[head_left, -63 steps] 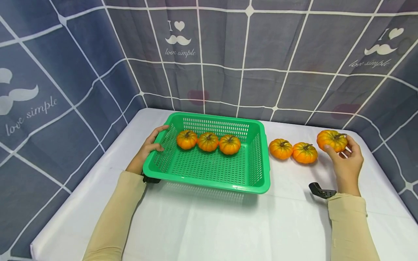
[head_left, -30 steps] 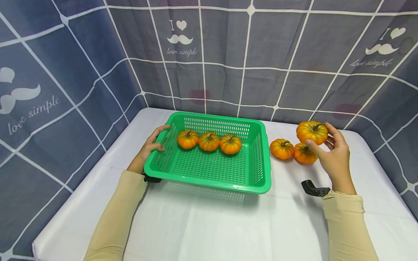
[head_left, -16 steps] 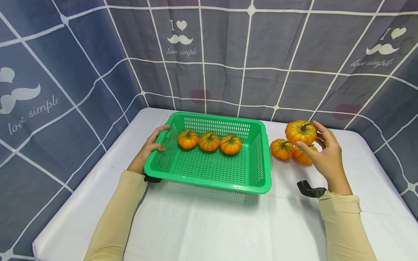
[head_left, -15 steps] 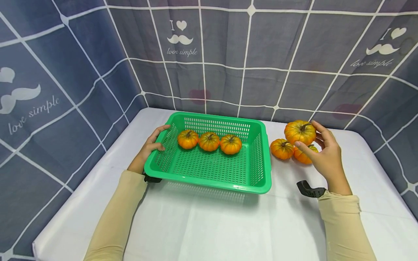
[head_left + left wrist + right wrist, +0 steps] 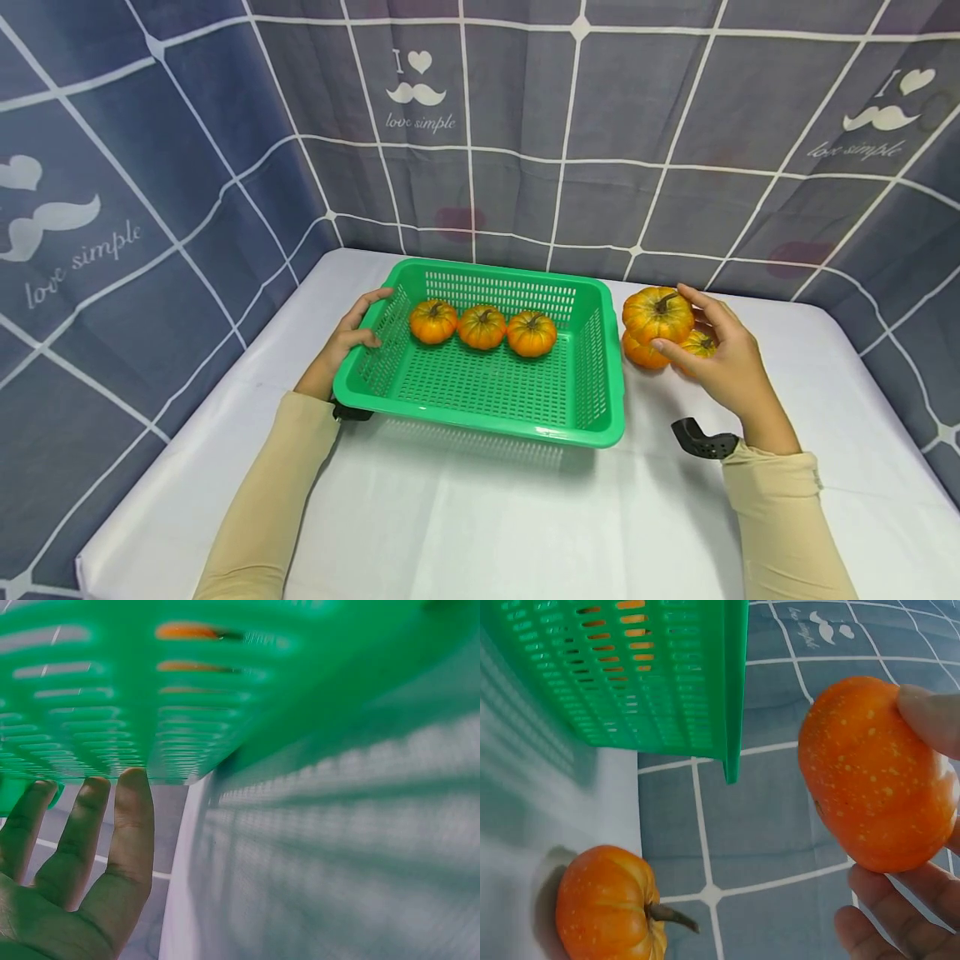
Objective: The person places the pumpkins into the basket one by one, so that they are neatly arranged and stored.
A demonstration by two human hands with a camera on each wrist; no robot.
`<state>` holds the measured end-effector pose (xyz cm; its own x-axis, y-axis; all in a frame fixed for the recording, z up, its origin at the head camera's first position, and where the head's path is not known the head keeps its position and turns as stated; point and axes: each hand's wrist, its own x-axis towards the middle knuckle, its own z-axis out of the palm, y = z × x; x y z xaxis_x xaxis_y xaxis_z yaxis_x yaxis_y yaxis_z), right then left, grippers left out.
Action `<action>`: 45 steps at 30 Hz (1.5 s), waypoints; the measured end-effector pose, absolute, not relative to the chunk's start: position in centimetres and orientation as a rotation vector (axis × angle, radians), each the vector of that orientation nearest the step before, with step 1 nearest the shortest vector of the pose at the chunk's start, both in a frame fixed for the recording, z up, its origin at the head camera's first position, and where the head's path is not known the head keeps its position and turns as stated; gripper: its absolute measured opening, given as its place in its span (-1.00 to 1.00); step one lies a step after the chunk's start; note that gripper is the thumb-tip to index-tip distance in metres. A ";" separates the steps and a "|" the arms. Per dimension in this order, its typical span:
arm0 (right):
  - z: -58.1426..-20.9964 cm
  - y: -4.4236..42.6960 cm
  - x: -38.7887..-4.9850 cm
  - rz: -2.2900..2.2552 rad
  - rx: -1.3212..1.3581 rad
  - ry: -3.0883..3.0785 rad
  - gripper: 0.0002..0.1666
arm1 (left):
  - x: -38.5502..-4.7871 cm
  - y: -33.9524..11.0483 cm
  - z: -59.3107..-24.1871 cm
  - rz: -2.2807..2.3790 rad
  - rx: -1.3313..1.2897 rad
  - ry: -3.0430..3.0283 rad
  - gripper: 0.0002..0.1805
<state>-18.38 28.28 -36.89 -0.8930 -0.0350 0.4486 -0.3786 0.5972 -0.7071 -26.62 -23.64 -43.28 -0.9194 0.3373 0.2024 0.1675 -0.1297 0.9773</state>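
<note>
My left hand [image 5: 337, 350] grips the left rim of a green plastic basket [image 5: 480, 419], thumb on the inner side; in the left wrist view its fingers [image 5: 129, 832] touch the outer wall. Inside the basket sit three small orange pumpkins, left [image 5: 432, 322], middle [image 5: 482, 327] and right [image 5: 532, 335], in a row near the back. My right hand [image 5: 727, 362] holds another pumpkin [image 5: 656, 313] between thumb and fingers, raised just right of the basket. Behind it, partly hidden, two pumpkins rest on the table, one nearer the basket [image 5: 642, 355] and one beneath my fingers [image 5: 701, 343].
A white cloth covers the table [image 5: 480, 533]. Grey-blue curtains [image 5: 517, 125] with white lines stand behind and at both sides. The basket's right rim lies close beside the held pumpkin. A black wrist mount [image 5: 703, 440] juts from my right sleeve.
My right hand has carried its pumpkin leftward from the far right, passing over the right table pumpkin to above the left one, near the basket. The left hand and basket have stayed put.
</note>
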 end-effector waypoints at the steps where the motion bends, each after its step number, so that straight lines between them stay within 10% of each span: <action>1: -36.9 28.2 -18.4 1.210 0.354 -2.438 0.00 | -26.6 -23.6 -43.3 2.196 0.586 2.005 -0.07; 45: -32.7 23.4 -19.1 1.049 0.927 -2.824 -0.15 | -26.8 -23.6 -43.4 2.211 0.599 2.030 -0.07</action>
